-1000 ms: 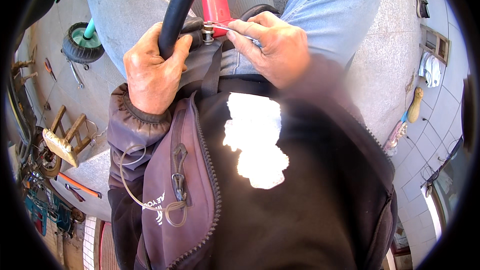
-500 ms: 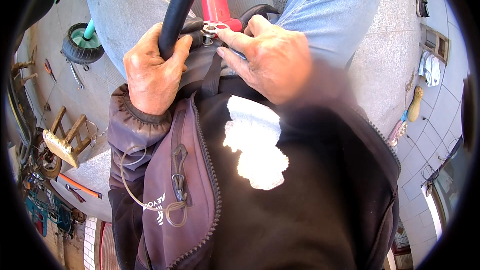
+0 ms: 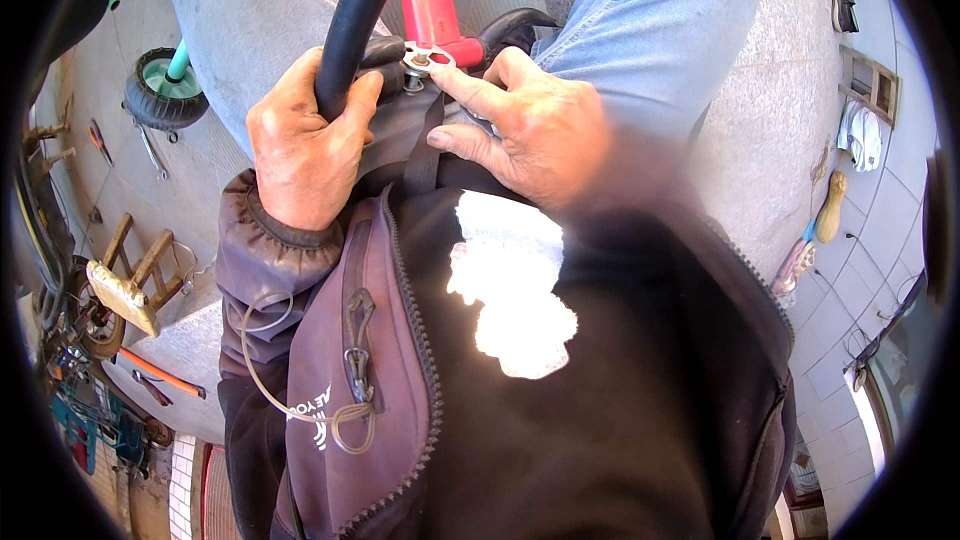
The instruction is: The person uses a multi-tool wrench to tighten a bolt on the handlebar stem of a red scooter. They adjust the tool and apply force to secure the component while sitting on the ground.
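Note:
My left hand (image 3: pixel 305 140) is closed round a black tube (image 3: pixel 355 20) with a metal ring near its top. My right hand (image 3: pixel 525 130) has its index finger on the head of a flat silver wrench (image 3: pixel 438 61), over a small bolt fitting (image 3: pixel 413 78); the thumb lies lower, apart from that finger, and the curled fingers partly hide the handle. Behind the fitting a red frame tube (image 3: pixel 430 0) rises between my jeans-clad legs (image 3: pixel 650 10). Black padded parts lie either side of the red tube's foot.
At left are a turquoise-hubbed wheel (image 3: pixel 163 95), a spanner (image 3: pixel 150 150), pliers (image 3: pixel 100 140), a wooden stool (image 3: pixel 125 295), a bicycle wheel and an orange-handled tool (image 3: pixel 160 370). At right lie a shoe (image 3: pixel 842 5), a white cloth (image 3: pixel 860 135), a wooden-framed piece and cables.
My right hand has shifted slightly down and left. Its thumb has dropped away from the wrench and index finger, and the wrench head now shows flat over the fitting. My left hand holds still.

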The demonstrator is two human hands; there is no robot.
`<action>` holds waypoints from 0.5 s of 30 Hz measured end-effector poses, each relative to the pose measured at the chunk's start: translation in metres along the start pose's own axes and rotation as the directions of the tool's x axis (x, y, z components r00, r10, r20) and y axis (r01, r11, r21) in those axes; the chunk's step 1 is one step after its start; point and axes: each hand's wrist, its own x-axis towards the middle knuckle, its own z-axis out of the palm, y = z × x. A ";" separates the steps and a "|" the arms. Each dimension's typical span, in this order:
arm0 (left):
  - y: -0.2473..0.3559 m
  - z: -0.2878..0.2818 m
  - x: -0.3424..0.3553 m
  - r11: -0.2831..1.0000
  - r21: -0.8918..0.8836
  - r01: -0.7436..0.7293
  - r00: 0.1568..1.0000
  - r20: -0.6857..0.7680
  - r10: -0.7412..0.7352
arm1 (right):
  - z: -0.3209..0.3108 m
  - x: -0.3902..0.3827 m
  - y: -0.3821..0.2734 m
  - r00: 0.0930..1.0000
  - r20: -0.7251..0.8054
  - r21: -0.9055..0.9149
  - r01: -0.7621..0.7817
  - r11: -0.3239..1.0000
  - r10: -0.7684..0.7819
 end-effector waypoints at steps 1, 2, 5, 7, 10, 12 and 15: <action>0.000 0.000 0.000 1.000 -0.003 0.005 1.000 0.003 -0.005 | 0.000 0.000 0.000 1.000 -0.006 -0.005 -0.005 1.000 0.005; -0.001 0.000 0.000 1.000 -0.005 0.010 1.000 0.007 -0.010 | 0.001 0.000 0.001 1.000 -0.013 -0.010 -0.010 1.000 0.010; -0.002 0.000 0.001 1.000 0.002 0.005 1.000 0.005 -0.005 | 0.004 -0.001 0.002 0.999 -0.031 -0.011 -0.028 1.000 0.028; -0.001 0.000 0.000 1.000 0.008 0.005 1.000 0.001 -0.005 | 0.007 -0.003 0.004 0.998 -0.044 -0.001 -0.037 0.999 0.037; -0.001 0.000 0.001 1.000 0.023 0.001 1.000 -0.001 -0.001 | 0.012 -0.004 0.009 0.997 -0.067 0.024 -0.046 0.999 0.048; -0.003 0.000 0.001 1.000 0.028 -0.004 1.000 -0.001 0.005 | 0.014 -0.005 0.010 0.995 -0.083 0.032 -0.056 0.998 0.058; -0.004 0.000 0.001 1.000 0.024 -0.012 1.000 -0.004 0.012 | 0.018 -0.005 0.013 0.991 -0.094 0.039 -0.092 0.995 0.095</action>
